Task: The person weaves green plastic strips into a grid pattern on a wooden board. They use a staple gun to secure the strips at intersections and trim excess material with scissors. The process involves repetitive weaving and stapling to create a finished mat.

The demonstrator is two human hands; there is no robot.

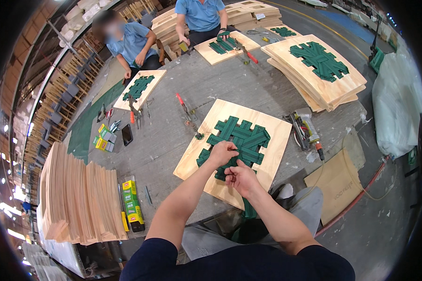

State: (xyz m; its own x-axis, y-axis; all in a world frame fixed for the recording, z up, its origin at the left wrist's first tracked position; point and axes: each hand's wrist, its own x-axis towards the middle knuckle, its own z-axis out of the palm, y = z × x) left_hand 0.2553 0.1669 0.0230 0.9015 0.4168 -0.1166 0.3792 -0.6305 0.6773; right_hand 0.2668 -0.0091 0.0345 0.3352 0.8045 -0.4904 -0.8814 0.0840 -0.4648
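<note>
In front of me a square plywood panel (274, 133) lies at an angle on the table, with green webbing straps (241, 136) crossing over its middle. My left hand (222, 154) is over the straps, its thumb and fingers pinched together. Just nearer to me, my right hand (241, 179) is turned partly palm up, fingers curled and closed. Whatever sits between the fingertips of either hand is too small or hidden to name. A loose green strap (249, 208) hangs over the panel's near edge, below my right hand.
An air stapler (302, 131) with a hose lies right of the panel. Stacked strapped panels (323, 70) stand far right; upright wooden boards (79, 196) fill the near left. Boxes (132, 203), a phone (126, 135) and pincers (185, 105) lie left. Two co-workers (131, 42) sit across the table.
</note>
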